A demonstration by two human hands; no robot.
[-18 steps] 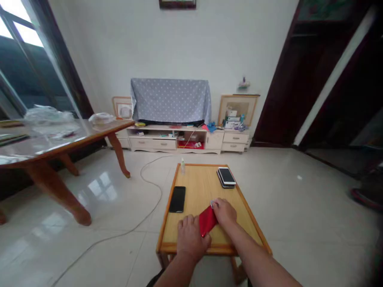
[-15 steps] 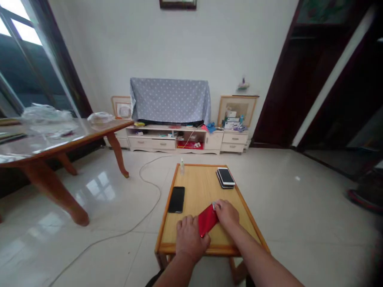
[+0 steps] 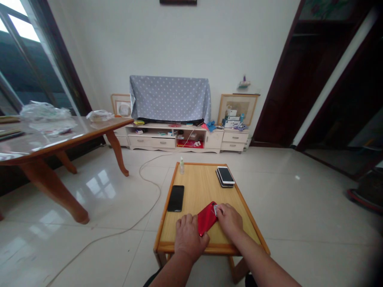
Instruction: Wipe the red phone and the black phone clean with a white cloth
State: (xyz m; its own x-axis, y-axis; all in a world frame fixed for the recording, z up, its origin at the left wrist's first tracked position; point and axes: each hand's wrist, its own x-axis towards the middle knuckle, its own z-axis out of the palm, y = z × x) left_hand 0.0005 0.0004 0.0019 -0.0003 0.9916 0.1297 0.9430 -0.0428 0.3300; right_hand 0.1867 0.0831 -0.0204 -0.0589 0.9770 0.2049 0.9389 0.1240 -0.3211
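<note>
A red phone (image 3: 206, 219) lies back side up and slanted on the small wooden table (image 3: 196, 179), close to its front edge. My left hand (image 3: 190, 236) grips the phone's lower left end, thumb at the near edge and fingers along the far side. At the upper right end, my right hand (image 3: 229, 219) pinches a small whitish piece (image 3: 216, 210), perhaps a cloth or wipe, against the phone's back near the camera. Most of that piece is hidden by the fingers. A black phone (image 3: 176, 198) lies left of my hands.
Two stacked phones, a white one (image 3: 225, 175) on top, lie at the table's far right. A small clear spray bottle (image 3: 181, 166) stands at the far left corner. A larger table (image 3: 98, 126) is on the left; a cable (image 3: 125, 230) crosses the floor.
My right hand has shifted slightly right and down along the phone's back with the whitish piece, showing more of the phone's upper end. My left hand keeps its hold.
</note>
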